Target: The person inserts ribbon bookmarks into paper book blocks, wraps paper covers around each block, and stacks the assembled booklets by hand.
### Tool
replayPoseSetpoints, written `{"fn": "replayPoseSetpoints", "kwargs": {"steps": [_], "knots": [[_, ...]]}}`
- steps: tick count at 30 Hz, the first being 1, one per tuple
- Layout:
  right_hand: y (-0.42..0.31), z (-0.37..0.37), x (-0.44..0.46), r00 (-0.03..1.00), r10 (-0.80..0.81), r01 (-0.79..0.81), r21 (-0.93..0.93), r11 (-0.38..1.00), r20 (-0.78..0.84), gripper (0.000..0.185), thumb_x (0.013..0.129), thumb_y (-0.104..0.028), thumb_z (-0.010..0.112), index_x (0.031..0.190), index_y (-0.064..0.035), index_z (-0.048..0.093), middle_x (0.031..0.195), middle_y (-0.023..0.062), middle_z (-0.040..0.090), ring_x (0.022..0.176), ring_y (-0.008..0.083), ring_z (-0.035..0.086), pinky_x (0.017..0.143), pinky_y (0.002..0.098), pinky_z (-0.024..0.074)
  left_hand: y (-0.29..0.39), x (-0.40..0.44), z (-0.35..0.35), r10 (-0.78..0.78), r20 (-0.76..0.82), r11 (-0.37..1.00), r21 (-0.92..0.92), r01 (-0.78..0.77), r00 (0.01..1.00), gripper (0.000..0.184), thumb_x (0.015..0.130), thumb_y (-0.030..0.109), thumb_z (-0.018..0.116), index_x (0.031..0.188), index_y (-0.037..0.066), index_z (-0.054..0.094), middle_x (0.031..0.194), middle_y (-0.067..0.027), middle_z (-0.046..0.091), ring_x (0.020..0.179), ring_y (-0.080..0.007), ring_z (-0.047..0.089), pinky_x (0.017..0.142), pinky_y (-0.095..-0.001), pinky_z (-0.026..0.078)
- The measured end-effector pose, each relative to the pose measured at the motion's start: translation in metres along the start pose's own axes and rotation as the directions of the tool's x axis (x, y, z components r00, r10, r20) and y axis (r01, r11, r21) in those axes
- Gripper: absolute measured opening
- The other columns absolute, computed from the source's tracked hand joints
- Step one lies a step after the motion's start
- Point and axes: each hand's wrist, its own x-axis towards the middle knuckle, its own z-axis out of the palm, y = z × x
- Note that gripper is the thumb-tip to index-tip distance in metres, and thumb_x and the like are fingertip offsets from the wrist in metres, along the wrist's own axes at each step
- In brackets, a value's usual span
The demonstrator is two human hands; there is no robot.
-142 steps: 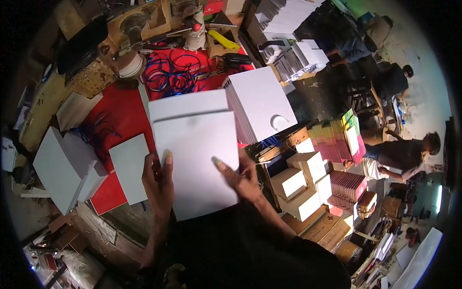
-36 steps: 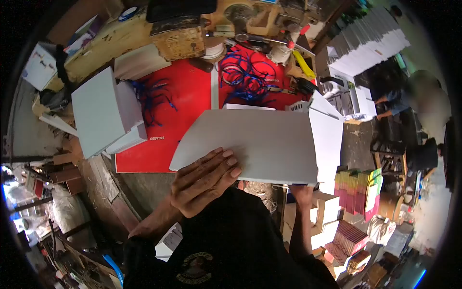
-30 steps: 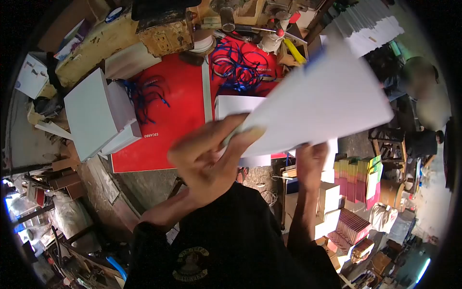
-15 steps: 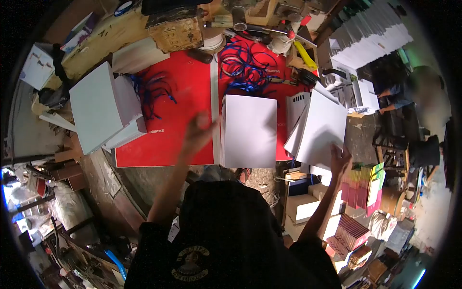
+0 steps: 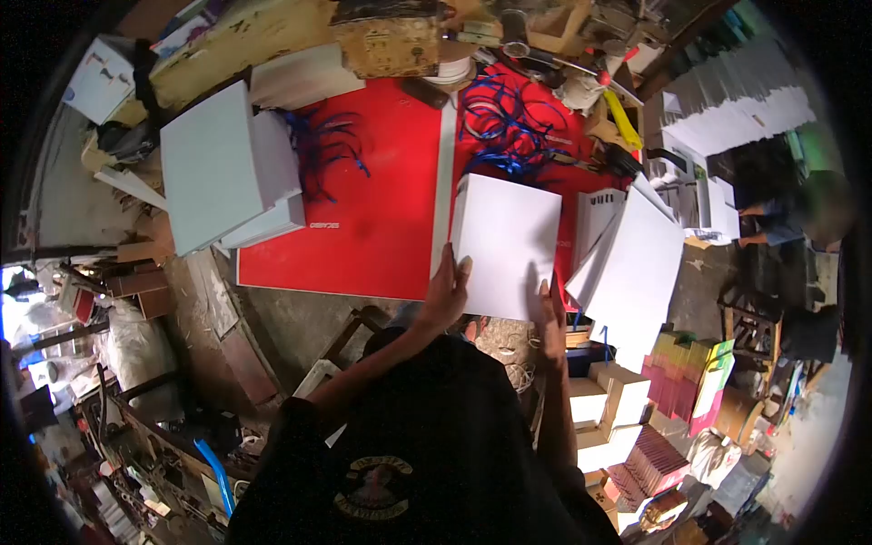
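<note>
A stack of white paper blocks (image 5: 507,241) stands on the red tabletop (image 5: 381,209), in front of me. My left hand (image 5: 445,292) grips its left side, thumb near the lower left edge. On the opposite side my right hand (image 5: 549,318) presses against the lower right edge, fingers partly hidden. Right of it, more white blocks (image 5: 634,259) lie fanned and tilted. A tangle of blue ribbons (image 5: 513,127) lies behind the stack. At the left stands a pile of pale blocks (image 5: 213,177) with more blue ribbons (image 5: 327,150) beside it.
A worn wooden box (image 5: 386,41) and a yellow-handled tool (image 5: 624,118) are at the back. Cartons (image 5: 622,400) and colourful book stacks (image 5: 686,372) stand at the lower right. Another person (image 5: 781,222), partly blurred, is at the far right.
The loose white block that my hands held up earlier is no longer raised. Both hands have since come in to the sides of the middle stack. The view has shifted, moving the table rightward.
</note>
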Motion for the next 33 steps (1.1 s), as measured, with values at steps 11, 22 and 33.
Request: {"fn": "replayPoseSetpoints", "kwargs": {"steps": [11, 22, 33], "knots": [[0.005, 0.050, 0.003, 0.922, -0.231, 0.008, 0.582, 0.813, 0.310, 0.048, 0.099, -0.007, 0.055, 0.144, 0.0006, 0.040, 0.131, 0.0123, 0.054, 0.121, 0.0187, 0.050, 0.107, 0.0326, 0.0383, -0.021, -0.019, -0.047, -0.050, -0.080, 0.999, -0.007, 0.050, 0.996, 0.058, 0.106, 0.032, 0.035, 0.152, 0.002, 0.015, 0.132, -0.0316, 0.049, 0.121, -0.0447, 0.052, 0.094, -0.0484, 0.044], [-0.213, 0.117, 0.127, 0.450, -0.832, 0.890, -0.235, 0.390, 0.324, 0.018, 0.080, -0.004, 0.070, 0.098, -0.0038, 0.071, 0.101, 0.0121, 0.069, 0.095, 0.0297, 0.064, 0.086, 0.0379, 0.0508, 0.036, 0.045, -0.085, 0.575, 0.149, 0.629, 0.548, -0.551, 0.805, 0.061, 0.090, 0.020, 0.062, 0.142, -0.001, 0.038, 0.140, -0.0222, 0.044, 0.123, -0.0401, 0.047, 0.100, -0.0510, 0.040], [-0.241, 0.111, 0.205, 0.279, -0.660, 0.938, -0.344, 0.032, 0.697, 0.024, 0.075, -0.011, 0.063, 0.094, -0.0160, 0.076, 0.094, 0.0091, 0.071, 0.101, 0.0266, 0.063, 0.091, 0.0393, 0.0513, 0.053, 0.093, -0.071, 0.528, 0.227, 0.492, 0.704, -0.513, 0.818, 0.088, 0.076, 0.044, 0.076, 0.137, -0.009, 0.040, 0.135, -0.0220, 0.044, 0.119, -0.0371, 0.045, 0.099, -0.0459, 0.039]]}}
